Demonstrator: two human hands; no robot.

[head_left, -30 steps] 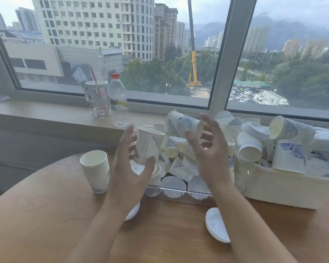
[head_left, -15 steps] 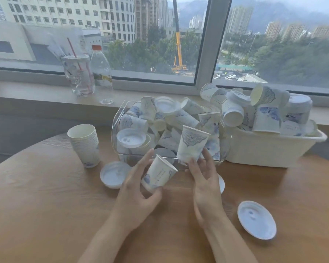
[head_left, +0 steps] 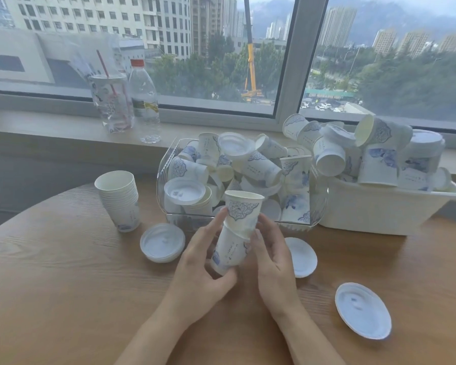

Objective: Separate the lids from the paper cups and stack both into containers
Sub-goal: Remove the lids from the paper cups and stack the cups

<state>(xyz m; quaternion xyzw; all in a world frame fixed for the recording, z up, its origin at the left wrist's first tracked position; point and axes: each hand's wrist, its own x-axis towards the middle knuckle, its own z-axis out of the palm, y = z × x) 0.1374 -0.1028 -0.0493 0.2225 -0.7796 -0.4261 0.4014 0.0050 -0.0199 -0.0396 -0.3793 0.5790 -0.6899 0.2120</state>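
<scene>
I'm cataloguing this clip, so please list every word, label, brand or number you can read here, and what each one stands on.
No text can be read for certain.
Held paper cups: small dark marks by the blue pattern, too blurred to read.
Water bottle on the sill: a label with a yellow patch, too small to read.
Plastic drink cup: dark printing, blurred.
Stack of cups: blue print only, no legible words.

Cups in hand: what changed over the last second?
A second ago the left hand held one cup over the clear bin while the right hand reached in. Half a second ago each hand held its own cup. Now the upper cup sits nested in the lower cup, both hands on the pair. The cup stack and lid stack are unchanged.
</scene>
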